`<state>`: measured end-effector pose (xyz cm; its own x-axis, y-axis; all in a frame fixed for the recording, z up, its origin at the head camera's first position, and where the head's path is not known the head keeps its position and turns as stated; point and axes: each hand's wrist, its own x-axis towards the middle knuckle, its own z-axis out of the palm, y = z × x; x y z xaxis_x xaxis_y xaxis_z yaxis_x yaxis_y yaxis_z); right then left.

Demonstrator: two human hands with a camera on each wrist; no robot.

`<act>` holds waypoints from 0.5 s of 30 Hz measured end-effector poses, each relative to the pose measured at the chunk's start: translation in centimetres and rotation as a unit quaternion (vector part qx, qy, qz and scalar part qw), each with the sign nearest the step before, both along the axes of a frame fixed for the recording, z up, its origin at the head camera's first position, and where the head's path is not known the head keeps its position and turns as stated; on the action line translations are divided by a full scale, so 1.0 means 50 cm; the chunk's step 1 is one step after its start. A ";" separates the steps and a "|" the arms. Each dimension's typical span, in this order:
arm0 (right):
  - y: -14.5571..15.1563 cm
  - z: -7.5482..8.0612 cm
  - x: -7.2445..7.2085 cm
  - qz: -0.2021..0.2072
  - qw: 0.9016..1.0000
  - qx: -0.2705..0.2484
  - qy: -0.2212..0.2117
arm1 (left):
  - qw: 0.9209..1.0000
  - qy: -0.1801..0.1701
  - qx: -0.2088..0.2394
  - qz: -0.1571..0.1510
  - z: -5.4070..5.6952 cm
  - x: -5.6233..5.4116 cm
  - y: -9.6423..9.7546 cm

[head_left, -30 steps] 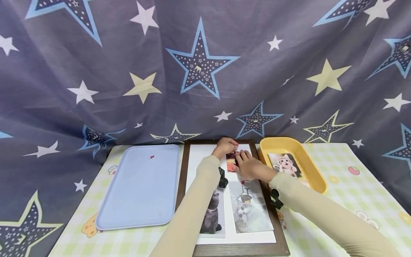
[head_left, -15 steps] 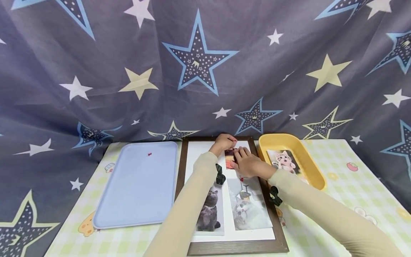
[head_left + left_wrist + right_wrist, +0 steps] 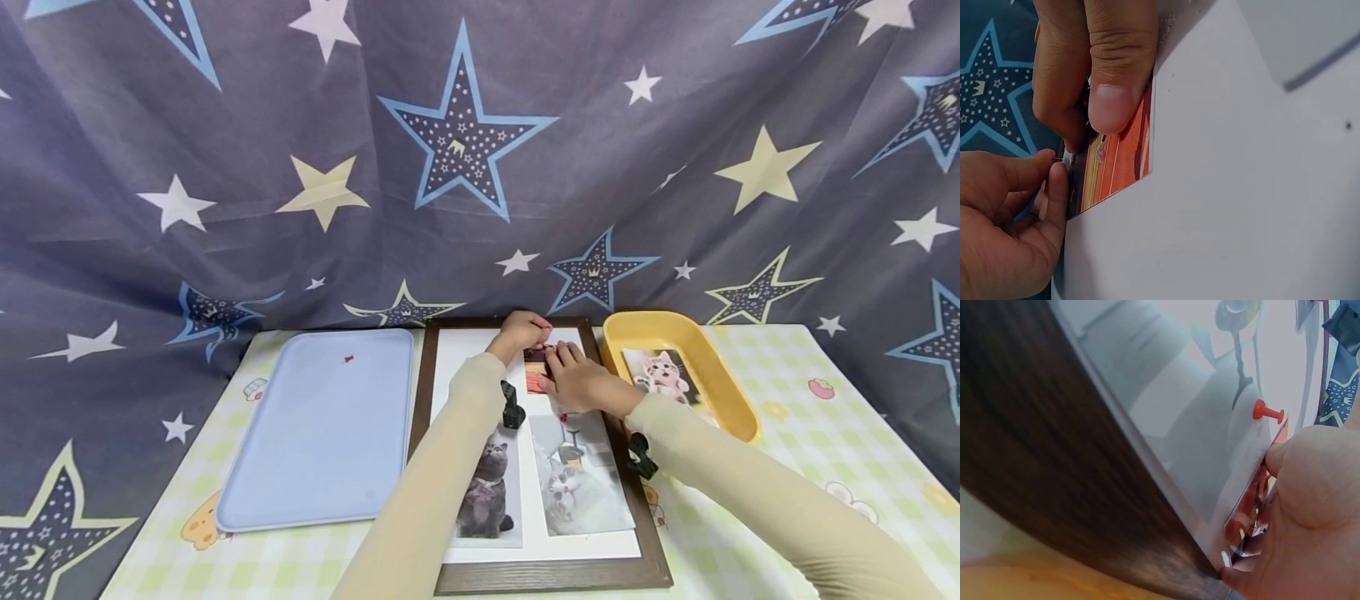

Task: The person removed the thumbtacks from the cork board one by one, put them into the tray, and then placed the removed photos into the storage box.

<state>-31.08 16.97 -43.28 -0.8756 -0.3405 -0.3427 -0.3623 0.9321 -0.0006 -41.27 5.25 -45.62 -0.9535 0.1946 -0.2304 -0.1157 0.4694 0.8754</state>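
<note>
My left hand [image 3: 523, 330] pinches a red push pin [image 3: 1053, 154] between thumb and finger, its needle pointing at the top edge of a red-and-orange photo [image 3: 1129, 153]. That photo lies on the white board [image 3: 536, 542] in a dark wooden frame [image 3: 555, 577]. My right hand [image 3: 585, 385] rests on the photo with extended fingers, its thumb across the printed side, hiding much of it. Below it, a white cat photo [image 3: 588, 496] is held by another red push pin [image 3: 1266, 410]. A grey cat photo [image 3: 491, 496] lies left of that, partly behind my left sleeve.
To the left lies a pale blue tray [image 3: 315, 442] with one red push pin [image 3: 348, 359] in it. A yellow bin [image 3: 731, 396] holding a kitten photo [image 3: 663, 375] stands right of the frame. A starry curtain [image 3: 465, 250] hangs behind the checkered tablecloth [image 3: 787, 467].
The head view has shifted slightly, moving the whole scene a little up and left. Both hands keep their places at the photo's top edge.
</note>
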 end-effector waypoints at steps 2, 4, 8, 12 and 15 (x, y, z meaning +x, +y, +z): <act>-0.001 0.002 0.000 -0.005 1.000 -0.002 -0.003 | 1.000 0.002 0.003 -0.003 -0.011 -0.013 -0.001; -0.003 0.002 -0.001 -0.008 1.000 -0.001 -0.006 | 1.000 -0.004 0.003 -0.001 -0.016 -0.019 -0.001; -0.003 -0.001 -0.002 -0.009 1.000 0.001 -0.010 | 1.000 -0.005 0.023 0.009 -0.010 -0.002 -0.004; -0.001 -0.001 -0.001 -0.005 1.000 -0.002 -0.009 | 0.999 -0.009 0.033 0.015 0.006 0.020 -0.006; 0.000 -0.002 -0.002 -0.006 1.000 -0.001 -0.008 | 0.999 -0.007 0.042 0.019 0.007 0.024 -0.005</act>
